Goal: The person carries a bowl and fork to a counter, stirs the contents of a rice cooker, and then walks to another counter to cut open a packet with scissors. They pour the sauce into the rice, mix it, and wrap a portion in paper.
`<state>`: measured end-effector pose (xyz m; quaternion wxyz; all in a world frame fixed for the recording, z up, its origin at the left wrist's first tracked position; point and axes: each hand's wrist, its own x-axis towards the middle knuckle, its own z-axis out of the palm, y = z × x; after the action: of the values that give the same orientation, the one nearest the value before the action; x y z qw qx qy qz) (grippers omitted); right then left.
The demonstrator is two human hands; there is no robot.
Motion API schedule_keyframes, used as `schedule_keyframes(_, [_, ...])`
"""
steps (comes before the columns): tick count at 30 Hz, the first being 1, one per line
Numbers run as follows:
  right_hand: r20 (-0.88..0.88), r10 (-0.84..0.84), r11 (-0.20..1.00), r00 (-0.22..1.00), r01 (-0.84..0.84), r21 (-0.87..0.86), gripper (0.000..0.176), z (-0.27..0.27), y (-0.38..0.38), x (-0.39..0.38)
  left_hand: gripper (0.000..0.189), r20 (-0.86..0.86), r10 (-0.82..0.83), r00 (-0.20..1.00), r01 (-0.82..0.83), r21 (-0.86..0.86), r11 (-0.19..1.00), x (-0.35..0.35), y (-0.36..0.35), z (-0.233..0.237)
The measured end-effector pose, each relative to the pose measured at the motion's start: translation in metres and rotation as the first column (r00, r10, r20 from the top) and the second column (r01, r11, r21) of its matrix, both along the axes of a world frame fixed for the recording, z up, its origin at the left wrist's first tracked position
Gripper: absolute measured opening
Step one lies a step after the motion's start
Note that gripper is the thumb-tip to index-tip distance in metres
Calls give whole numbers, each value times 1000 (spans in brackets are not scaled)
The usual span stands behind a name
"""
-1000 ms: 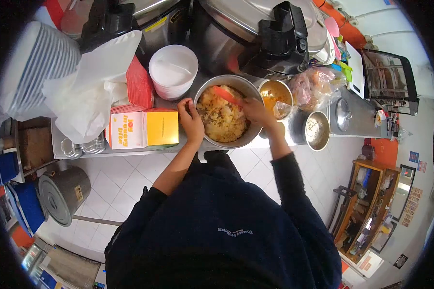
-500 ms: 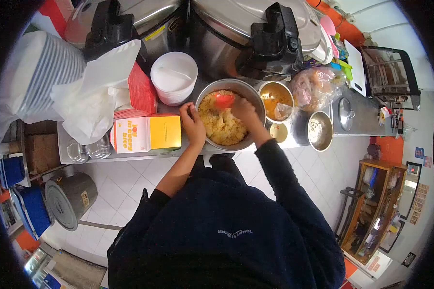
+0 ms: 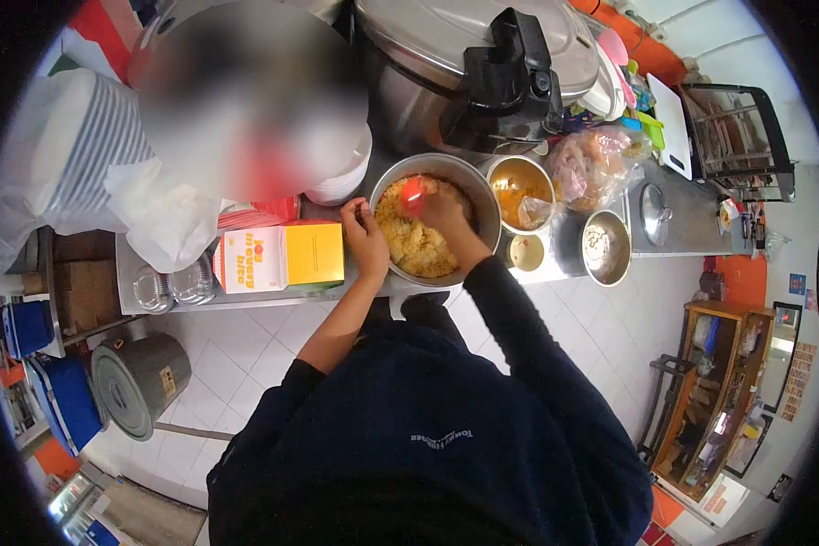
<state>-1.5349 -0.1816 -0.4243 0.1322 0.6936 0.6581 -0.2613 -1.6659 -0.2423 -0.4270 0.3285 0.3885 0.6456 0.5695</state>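
Metal bowl [image 3: 476, 182] of yellow food [image 3: 417, 251] sits at the near edge of the steel counter [image 3: 673, 238], in front of a big cooker [image 3: 464, 45]. Left hand [image 3: 366, 235] clasps the bowl's left rim. Right hand [image 3: 444, 211] is closed around a red spatula [image 3: 413, 191], whose blade rests in the food. A yellow box [image 3: 287, 257] stands just left of the bowl, and a sauce bowl [image 3: 519, 187] sits to its right.
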Motion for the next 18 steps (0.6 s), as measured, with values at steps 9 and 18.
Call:
schedule_keyframes(9, [124, 341, 929, 932, -354, 104, 24, 49, -7, 34, 16, -81, 52, 995, -45, 90, 995, 2, 3, -7])
schedule_keyframes(18, [368, 448, 763, 815, -563, 318, 18, 38, -10, 28, 18, 5, 8, 1000, -8, 42, 999, -2, -1, -2])
